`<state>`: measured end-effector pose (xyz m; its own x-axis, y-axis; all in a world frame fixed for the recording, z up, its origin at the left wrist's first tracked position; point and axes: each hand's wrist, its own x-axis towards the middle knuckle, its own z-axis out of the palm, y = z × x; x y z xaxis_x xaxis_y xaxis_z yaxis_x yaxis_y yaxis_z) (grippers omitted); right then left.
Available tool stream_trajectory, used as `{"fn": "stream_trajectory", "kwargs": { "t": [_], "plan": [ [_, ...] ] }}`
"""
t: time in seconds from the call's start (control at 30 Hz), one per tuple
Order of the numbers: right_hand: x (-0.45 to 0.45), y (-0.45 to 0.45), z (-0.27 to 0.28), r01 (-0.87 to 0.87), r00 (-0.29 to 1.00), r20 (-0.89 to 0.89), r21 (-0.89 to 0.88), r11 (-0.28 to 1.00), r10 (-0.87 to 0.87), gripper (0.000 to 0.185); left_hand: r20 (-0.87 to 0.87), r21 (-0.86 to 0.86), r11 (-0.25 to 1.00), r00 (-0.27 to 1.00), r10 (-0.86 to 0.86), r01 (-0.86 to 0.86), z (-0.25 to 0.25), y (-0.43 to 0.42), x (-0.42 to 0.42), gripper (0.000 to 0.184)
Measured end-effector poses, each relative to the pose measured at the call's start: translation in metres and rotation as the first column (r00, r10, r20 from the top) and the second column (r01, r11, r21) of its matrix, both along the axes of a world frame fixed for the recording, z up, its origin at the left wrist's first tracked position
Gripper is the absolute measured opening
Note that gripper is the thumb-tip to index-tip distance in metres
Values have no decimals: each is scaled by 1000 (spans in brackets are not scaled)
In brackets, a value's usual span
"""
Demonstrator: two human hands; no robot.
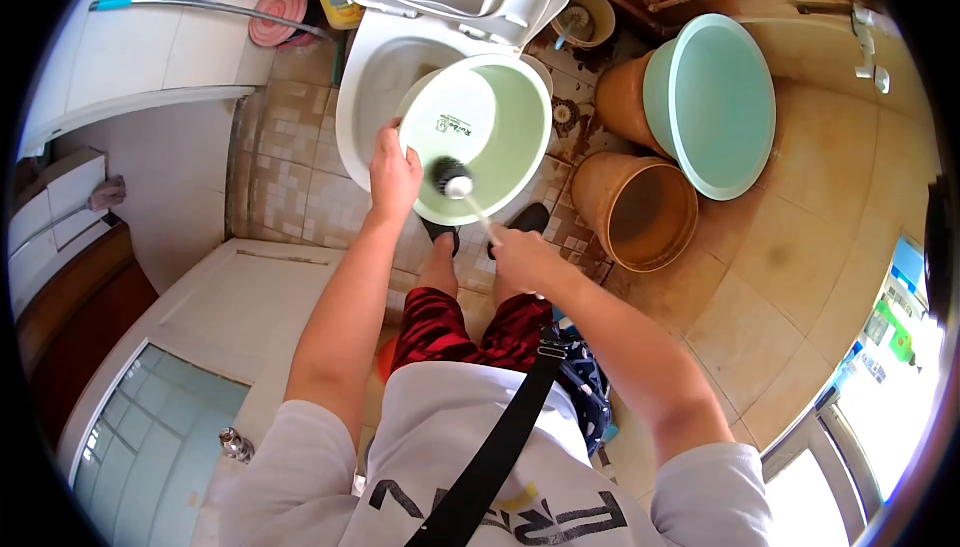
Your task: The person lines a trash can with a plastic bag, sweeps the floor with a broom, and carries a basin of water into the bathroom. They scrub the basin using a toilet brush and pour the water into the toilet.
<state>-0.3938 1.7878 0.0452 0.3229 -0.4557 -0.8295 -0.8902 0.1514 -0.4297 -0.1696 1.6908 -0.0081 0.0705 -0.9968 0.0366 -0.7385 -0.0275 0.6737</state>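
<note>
A pale green basin [515, 137] is tilted over the front of a white toilet [360, 87], its inside facing up toward me. My left hand [394, 173] is closed round the basin's left rim. Inside the basin, low on its left side, the dark bristles of a brush [449, 175] touch or nearly touch the surface. The brush's light handle runs down to my right hand [530, 262], whose fingers are wrapped round it. Dark printing shows on the basin's bottom.
Right of the toilet, a larger mint basin [722, 107] leans on a brown bucket [625, 102]. Another brown bucket [650, 215] stands below it. A small bucket [590, 19] is behind. A long rod [215, 7] crosses the upper left. A white door [215, 297] is at lower left.
</note>
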Motion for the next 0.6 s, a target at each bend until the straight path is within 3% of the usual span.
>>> {"fn": "stream_trajectory", "kwargs": {
  "t": [0.03, 0.07, 0.1, 0.17, 0.27, 0.3, 0.33, 0.37, 0.4, 0.5, 0.6],
  "plan": [
    [6, -18, 41, 242, 962, 74, 206, 948, -261, 50, -10, -4, 1000, 1000, -17, 17, 1, 4, -3, 40],
    [10, -42, 81, 439, 853, 92, 408, 801, -514, 48, -16, 2, 1000, 999, -28, 28, 1, 4, -2, 40],
    [6, -44, 78, 528, 722, 101, 558, 640, -684, 48, -20, 7, 999, 999, -36, 36, 1, 4, -2, 40],
    [-10, -44, 68, 550, 380, 12, 801, 236, -925, 48, -30, 59, 998, 999, -10, 12, 4, 2, 0, 40],
    [-31, -38, 55, 478, 734, 84, 640, 602, -673, 50, -13, 90, 995, 999, 44, -43, -4, -4, 10, 38],
    [-44, -35, 37, 415, 839, 102, 514, 751, -534, 42, 64, 105, 991, 995, 72, -78, -2, -5, 12, 36],
    [-57, -36, 35, 313, 944, 18, 273, 910, -330, 39, 45, 134, 987, 996, 82, -87, -1, -1, 16, 32],
    [-70, -42, 32, 135, 984, -119, 28, 990, -131, 36, 27, 156, 983, 995, 94, -97, 0, -1, 20, 28],
    [-71, -48, 37, -92, 954, -298, -185, 978, 33, 34, 8, 178, 978, 994, 105, -104, -1, -2, 23, 25],
    [-52, -61, 58, -117, 922, -386, -175, 978, 41, 29, 3, 185, 977, 994, 111, -110, -1, -9, 14, 21],
    [-10, -62, 74, -342, 935, -133, -88, 936, 329, 31, 8, 178, 983, 999, 41, -42, -2, 1, 3, 27]
  ]
}}
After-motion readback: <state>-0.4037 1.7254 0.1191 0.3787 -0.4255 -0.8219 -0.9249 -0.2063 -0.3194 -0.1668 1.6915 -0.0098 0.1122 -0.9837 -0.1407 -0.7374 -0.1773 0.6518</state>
